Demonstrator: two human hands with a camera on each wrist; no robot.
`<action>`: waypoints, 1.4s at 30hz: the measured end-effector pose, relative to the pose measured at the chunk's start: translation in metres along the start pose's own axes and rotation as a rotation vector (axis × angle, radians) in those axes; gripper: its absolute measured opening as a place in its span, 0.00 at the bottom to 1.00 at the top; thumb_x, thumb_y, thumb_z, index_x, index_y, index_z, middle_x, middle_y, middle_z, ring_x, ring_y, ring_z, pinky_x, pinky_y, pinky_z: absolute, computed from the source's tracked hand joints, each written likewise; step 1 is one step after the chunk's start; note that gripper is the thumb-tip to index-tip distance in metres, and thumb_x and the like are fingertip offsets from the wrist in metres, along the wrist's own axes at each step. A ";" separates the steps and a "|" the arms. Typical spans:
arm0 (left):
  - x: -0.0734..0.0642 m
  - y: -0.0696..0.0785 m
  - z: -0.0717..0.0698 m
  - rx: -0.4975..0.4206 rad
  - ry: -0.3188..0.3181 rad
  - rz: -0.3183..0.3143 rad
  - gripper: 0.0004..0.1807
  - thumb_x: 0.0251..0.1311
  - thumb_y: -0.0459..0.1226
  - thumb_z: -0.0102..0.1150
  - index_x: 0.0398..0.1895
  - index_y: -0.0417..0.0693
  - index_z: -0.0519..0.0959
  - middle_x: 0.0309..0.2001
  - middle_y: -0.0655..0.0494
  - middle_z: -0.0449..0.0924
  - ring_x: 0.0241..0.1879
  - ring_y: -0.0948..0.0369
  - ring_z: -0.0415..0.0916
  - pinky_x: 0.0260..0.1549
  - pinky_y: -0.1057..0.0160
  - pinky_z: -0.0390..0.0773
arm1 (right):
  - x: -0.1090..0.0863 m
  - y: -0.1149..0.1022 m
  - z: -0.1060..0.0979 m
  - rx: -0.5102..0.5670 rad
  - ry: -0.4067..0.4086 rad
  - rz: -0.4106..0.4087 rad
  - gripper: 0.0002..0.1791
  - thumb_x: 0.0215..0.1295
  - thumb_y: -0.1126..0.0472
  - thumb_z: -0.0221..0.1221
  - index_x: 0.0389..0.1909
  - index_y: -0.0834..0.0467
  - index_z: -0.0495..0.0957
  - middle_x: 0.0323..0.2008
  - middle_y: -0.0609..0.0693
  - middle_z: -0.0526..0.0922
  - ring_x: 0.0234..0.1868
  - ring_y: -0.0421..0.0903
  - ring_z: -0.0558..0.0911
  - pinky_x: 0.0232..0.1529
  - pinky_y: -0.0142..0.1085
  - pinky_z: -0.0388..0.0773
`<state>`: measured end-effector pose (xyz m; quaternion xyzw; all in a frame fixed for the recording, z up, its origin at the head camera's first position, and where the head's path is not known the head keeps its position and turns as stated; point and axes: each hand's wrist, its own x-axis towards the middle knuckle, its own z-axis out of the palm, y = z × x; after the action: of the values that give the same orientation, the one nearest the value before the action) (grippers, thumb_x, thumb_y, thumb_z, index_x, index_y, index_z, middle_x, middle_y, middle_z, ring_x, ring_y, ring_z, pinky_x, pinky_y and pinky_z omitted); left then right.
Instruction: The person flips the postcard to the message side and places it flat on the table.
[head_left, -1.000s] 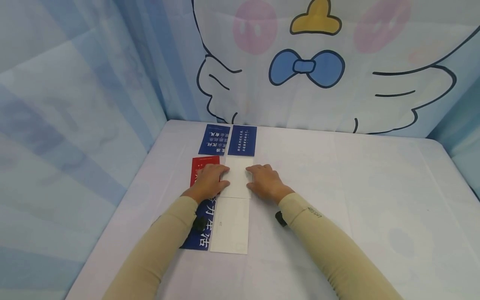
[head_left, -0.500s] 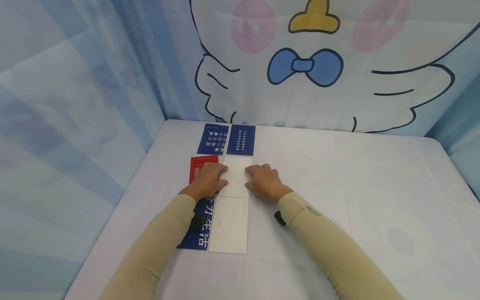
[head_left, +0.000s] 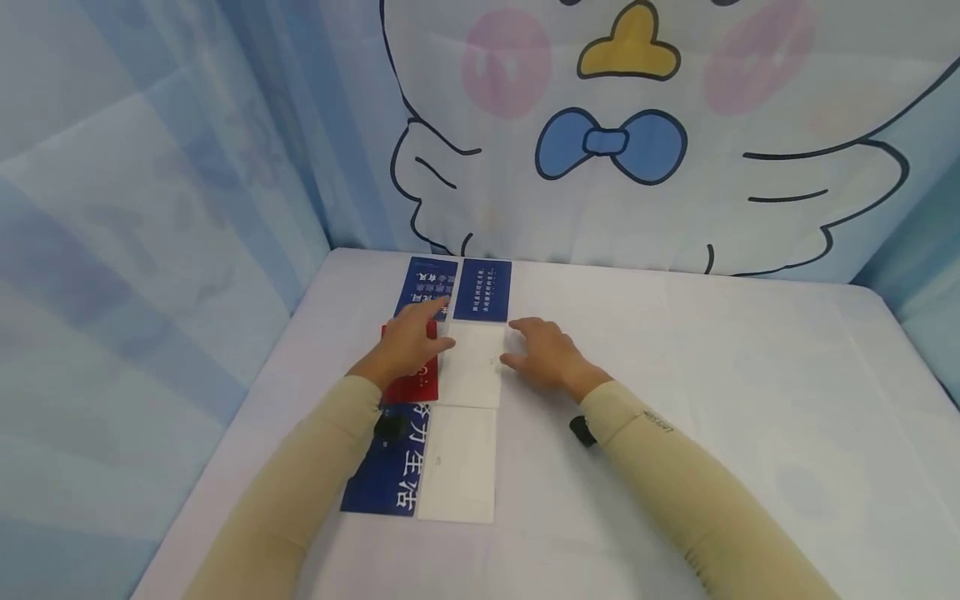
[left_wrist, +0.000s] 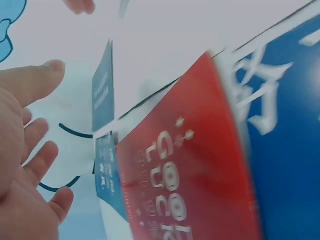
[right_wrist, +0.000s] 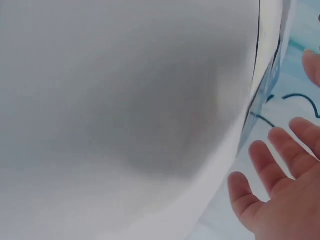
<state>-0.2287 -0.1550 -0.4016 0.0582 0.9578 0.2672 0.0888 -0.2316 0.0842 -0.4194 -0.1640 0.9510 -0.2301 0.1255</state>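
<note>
Six-card layout aside, several postcards lie in two columns on the table. My left hand [head_left: 405, 342] is over the red card [head_left: 420, 385], its fingers spread and holding nothing; in the left wrist view the hand [left_wrist: 30, 150] appears apart from the red card [left_wrist: 185, 165]. Just right of the upper white card [head_left: 471, 367] is my right hand [head_left: 551, 354], fingers extended, nothing in its grasp. Two blue cards with white writing, a left one [head_left: 422, 283] and a right one [head_left: 482, 290], form the far row. Nearest me lie a larger-lettered blue card [head_left: 386, 471] and another white card [head_left: 457, 465].
The white-covered table [head_left: 712, 433] extends to the right of the cards. A curtain [head_left: 615, 208] with a cartoon figure hangs along the far edge, and a blue-and-white curtain [head_left: 150, 275] borders the left side.
Both hands have come away from the upper white card. The left hand has moved slightly up and left, exposing more of the red card; the right has shifted right.
</note>
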 end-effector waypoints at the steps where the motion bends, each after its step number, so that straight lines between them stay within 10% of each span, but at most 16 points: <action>1: 0.004 0.001 -0.002 0.007 -0.004 0.017 0.44 0.63 0.45 0.67 0.79 0.55 0.57 0.76 0.49 0.57 0.75 0.47 0.51 0.65 0.40 0.63 | 0.002 0.004 -0.006 -0.012 0.011 -0.006 0.38 0.69 0.46 0.59 0.73 0.61 0.63 0.72 0.59 0.65 0.71 0.60 0.63 0.71 0.55 0.57; 9: 0.035 0.003 -0.006 0.068 -0.026 0.070 0.50 0.60 0.46 0.70 0.80 0.54 0.52 0.78 0.50 0.53 0.76 0.47 0.47 0.69 0.37 0.50 | 0.023 0.021 -0.040 -0.149 0.043 -0.023 0.43 0.66 0.41 0.62 0.75 0.58 0.62 0.73 0.57 0.64 0.71 0.59 0.63 0.70 0.57 0.57; 19: 0.068 0.004 0.008 0.091 -0.077 0.026 0.49 0.55 0.52 0.73 0.78 0.57 0.58 0.77 0.46 0.54 0.76 0.45 0.47 0.70 0.35 0.45 | 0.059 0.014 -0.034 -0.155 0.007 -0.011 0.47 0.62 0.40 0.66 0.76 0.55 0.60 0.73 0.56 0.64 0.72 0.58 0.62 0.71 0.58 0.56; 42: 0.087 0.004 0.023 0.081 -0.122 -0.059 0.44 0.59 0.53 0.68 0.76 0.55 0.63 0.75 0.43 0.57 0.75 0.43 0.47 0.69 0.33 0.38 | 0.089 0.009 -0.007 -0.164 -0.046 0.016 0.35 0.71 0.44 0.59 0.74 0.54 0.65 0.68 0.59 0.70 0.70 0.59 0.64 0.68 0.57 0.60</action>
<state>-0.3089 -0.1265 -0.4307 0.0494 0.9619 0.2216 0.1524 -0.3170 0.0616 -0.4325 -0.1712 0.9648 -0.1465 0.1355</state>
